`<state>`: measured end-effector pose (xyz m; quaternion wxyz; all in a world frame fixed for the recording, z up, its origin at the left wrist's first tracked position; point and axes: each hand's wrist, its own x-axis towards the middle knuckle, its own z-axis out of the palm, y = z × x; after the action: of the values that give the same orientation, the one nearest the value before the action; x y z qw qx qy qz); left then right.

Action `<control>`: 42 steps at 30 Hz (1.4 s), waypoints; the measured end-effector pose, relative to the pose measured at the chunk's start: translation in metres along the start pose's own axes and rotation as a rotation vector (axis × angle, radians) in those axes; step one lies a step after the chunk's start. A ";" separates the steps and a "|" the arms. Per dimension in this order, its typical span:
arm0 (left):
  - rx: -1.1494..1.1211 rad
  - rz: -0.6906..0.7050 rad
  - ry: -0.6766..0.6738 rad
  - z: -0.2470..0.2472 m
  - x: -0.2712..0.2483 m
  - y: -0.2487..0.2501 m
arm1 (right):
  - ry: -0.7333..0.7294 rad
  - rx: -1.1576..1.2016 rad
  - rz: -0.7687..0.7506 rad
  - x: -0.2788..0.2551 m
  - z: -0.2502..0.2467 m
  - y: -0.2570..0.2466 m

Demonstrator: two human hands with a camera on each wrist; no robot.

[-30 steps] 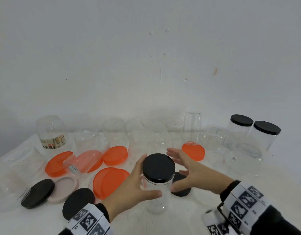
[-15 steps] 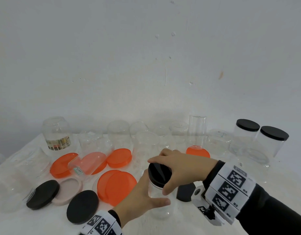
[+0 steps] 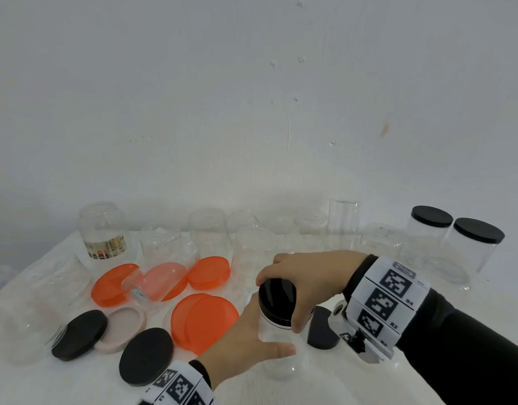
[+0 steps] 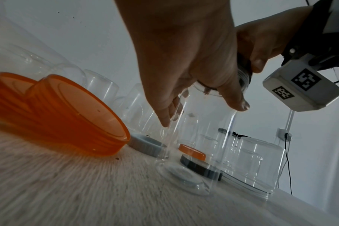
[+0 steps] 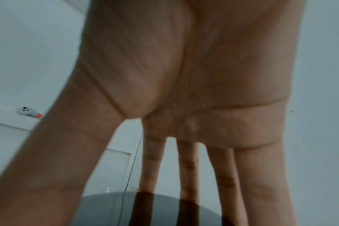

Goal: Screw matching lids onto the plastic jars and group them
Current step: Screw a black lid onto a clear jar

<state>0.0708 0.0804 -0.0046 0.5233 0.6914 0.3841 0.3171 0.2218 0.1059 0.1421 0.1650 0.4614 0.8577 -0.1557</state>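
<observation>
Inspector: Fingers of the right hand [image 3: 313,280] curl over the black lid [image 3: 276,299], thumb on its near rim; fingers of the left hand [image 3: 246,343] wrap the clear jar [image 3: 276,349] below it. Neither hand is free.

Clerk: Location of the jar?

Inspector: Lower centre of the head view, upright on the white table [image 3: 62,381]. Two capped jars [image 3: 453,244] stand at the right edge. Orange lids [image 3: 205,323] lie left of centre, loose black lids [image 3: 146,356] at lower left.

Clerk: Step in hand?

Inspector: Judged to be the screwing of this lid. Whether the thread is fully seated cannot be told. Next move likely calls for a final twist against the steadied jar, then placement beside the capped pair.
</observation>
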 end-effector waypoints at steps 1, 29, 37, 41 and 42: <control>0.000 0.001 -0.003 0.000 0.000 0.001 | -0.003 -0.004 -0.012 0.000 0.000 0.000; -0.008 0.001 -0.021 0.000 -0.001 0.005 | 0.043 -0.050 0.022 0.004 0.004 0.003; -0.007 0.008 -0.025 0.001 -0.001 0.006 | 0.062 -0.084 0.102 0.005 0.007 -0.002; 0.014 0.013 -0.028 0.001 -0.002 0.008 | 0.074 -0.065 0.113 0.004 0.012 -0.006; 0.012 0.012 -0.024 0.002 -0.002 0.008 | 0.082 -0.058 0.113 0.003 0.013 -0.006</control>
<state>0.0726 0.0762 0.0024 0.5218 0.7006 0.3753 0.3098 0.2166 0.0996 0.1295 0.1515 0.5100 0.8405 -0.1021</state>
